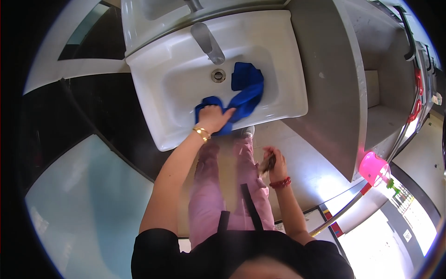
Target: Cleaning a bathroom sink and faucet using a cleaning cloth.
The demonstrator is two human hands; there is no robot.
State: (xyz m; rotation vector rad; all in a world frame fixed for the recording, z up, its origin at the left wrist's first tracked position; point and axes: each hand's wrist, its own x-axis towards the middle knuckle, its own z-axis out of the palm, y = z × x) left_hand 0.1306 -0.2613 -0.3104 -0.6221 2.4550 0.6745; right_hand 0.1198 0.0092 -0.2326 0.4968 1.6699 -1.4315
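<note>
1. Touching crumpled blue fabric cloth (251, 97): left hand (213, 119), thumb spread; finger closure hidden, grip can't be told.
2. Cloth curves across rectangular white ceramic basin (298, 83), near its front rim.
3. Right hand (279, 166): fingers partly curled at blurred brownish object (266, 164); hold unclear.

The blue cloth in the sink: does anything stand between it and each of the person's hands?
Nothing visible lies between the left hand and the blue cloth; the hand appears to be on it. For the right hand, the sink's front rim lies between, in this view.
</note>
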